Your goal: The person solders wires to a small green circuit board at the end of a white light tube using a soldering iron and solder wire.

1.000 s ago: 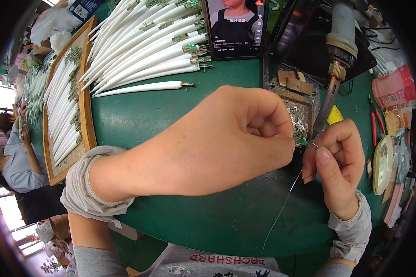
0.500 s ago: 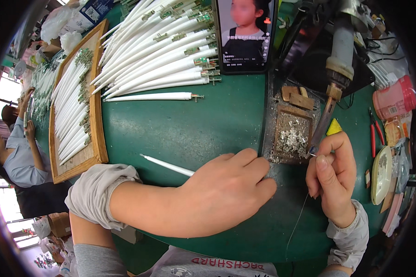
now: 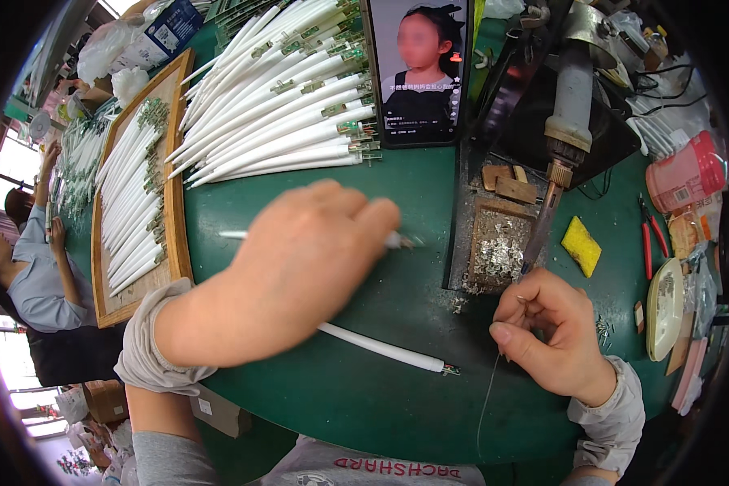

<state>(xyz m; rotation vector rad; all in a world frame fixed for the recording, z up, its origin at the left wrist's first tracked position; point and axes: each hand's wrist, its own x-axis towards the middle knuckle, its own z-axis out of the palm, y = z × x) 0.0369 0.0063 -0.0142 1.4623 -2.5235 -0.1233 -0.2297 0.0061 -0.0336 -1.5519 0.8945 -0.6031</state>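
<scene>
My left hand (image 3: 308, 251), somewhat blurred, is closed over a white tapered stick (image 3: 233, 235) whose wired end pokes out past the fingers; the grip itself is hidden. A second white tapered stick (image 3: 389, 348) with a small green circuit end lies on the table just below that hand. My right hand (image 3: 547, 332) is closed, pinching a thin solder wire (image 3: 486, 405) that trails down toward the table's near edge. Its fingers are close under the tip of a mounted soldering iron (image 3: 543, 219).
A solder-littered tray (image 3: 502, 243) sits under the iron. Many white sticks (image 3: 283, 105) lie fanned at the back, beside a phone (image 3: 417, 73). Left stands a wooden tray (image 3: 182, 243) of sticks; right are a yellow sponge (image 3: 581, 245), red-handled pliers (image 3: 647, 243) and a dish (image 3: 664, 308).
My left hand has moved left and away from me, from one stick to another, which has come nearer. The first stick now lies on the table. My right hand shifted slightly left with the wire.
</scene>
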